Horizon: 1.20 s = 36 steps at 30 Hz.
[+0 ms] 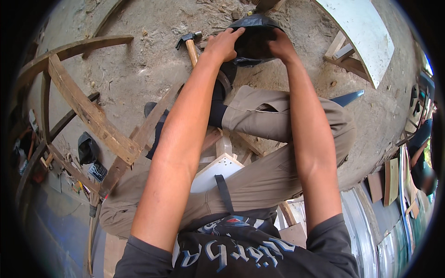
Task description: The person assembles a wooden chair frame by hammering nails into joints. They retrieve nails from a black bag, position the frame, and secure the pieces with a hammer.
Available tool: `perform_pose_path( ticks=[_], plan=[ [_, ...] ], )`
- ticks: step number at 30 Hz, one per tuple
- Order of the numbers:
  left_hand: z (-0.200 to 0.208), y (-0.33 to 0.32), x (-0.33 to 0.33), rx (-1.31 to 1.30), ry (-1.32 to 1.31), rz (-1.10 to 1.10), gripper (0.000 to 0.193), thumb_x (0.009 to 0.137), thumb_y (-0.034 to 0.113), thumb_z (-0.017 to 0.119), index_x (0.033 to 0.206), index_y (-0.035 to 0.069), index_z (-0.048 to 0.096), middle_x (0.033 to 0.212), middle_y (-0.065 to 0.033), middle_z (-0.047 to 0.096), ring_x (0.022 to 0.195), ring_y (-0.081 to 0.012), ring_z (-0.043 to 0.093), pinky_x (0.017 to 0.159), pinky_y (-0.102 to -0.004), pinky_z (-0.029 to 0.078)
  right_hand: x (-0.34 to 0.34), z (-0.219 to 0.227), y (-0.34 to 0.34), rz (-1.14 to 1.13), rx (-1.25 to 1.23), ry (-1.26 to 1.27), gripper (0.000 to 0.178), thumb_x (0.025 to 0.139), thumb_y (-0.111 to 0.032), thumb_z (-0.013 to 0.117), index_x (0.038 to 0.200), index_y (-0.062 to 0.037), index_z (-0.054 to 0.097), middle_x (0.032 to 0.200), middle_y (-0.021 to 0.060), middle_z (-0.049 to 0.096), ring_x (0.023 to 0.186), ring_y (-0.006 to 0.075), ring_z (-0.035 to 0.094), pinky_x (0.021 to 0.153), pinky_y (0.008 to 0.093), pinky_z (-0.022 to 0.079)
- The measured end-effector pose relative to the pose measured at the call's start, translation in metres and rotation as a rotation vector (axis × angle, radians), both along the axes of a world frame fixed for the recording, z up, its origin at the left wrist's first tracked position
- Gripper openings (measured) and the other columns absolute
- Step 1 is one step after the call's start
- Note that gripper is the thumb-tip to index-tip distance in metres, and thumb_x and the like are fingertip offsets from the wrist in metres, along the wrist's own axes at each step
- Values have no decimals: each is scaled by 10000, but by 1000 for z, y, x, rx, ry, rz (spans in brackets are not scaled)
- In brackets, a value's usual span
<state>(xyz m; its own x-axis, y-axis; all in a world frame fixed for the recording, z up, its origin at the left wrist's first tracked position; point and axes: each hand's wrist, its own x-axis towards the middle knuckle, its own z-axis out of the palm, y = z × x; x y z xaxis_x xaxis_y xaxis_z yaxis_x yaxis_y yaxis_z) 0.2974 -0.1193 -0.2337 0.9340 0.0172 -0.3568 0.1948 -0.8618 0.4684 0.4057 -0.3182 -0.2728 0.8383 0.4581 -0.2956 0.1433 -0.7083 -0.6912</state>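
Note:
Ahead of my knees, over the dirt floor, a black plastic bag (254,22) is held with its dark mouth toward me. My left hand (225,45) grips the left side of its rim, fingers closed on the plastic. My right hand (282,45) reaches in at the right side of the mouth. Its fingers are lost in the shadow there, and whatever the bag contains is too dark to make out. A claw hammer (190,50) with a wooden handle lies just left of my left hand.
Curved wooden frame pieces (88,102) stand at my left. A white panel on wooden legs (359,32) is at the far right. Beside my right knee lies a blue pointed blade (348,98). Under me is a white-topped wooden seat (217,172). Another person (422,160) is at the right edge.

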Motion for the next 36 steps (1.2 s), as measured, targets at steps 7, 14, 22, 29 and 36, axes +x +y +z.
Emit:
perform_pose_path(
  ticks=[7,14,22,29,36],
  plan=[
    [-3,5,0,-122,-181,173,786,727,-30,538,1464,194,382,1370,-147,510,1177,-380,544,961,-426,480,8,1,8,-110,130,-4,354,780,-96,581,1113,-3,660,1068,241,672,1059,374,634,913,387,491],
    [-5,6,-6,-193,-364,333,702,771,-22,533,1449,87,383,1355,-208,517,1211,-391,521,1015,-437,440,-2,-2,21,-131,-46,-225,307,785,-155,585,1025,21,656,1010,272,661,979,428,628,873,459,498],
    [1,-4,-13,-268,-405,471,597,822,83,615,1380,-19,428,1280,-255,533,1208,-417,506,1021,-436,422,-31,-40,33,26,-390,-293,282,736,-193,690,904,22,622,913,267,657,887,411,658,784,485,539],
    [-18,5,-18,-374,-262,630,607,815,229,719,1309,-31,480,1184,-249,576,1100,-383,562,913,-434,458,-36,-41,49,107,-304,-309,163,750,-135,666,819,11,649,850,266,655,837,410,662,763,479,540],
    [-9,-8,-23,-266,-237,577,640,776,173,757,1317,-13,472,1215,-226,572,1183,-390,530,1005,-428,426,-37,-46,47,131,-227,-339,135,744,-95,649,831,5,626,865,255,651,832,407,654,757,492,532]
  ],
)
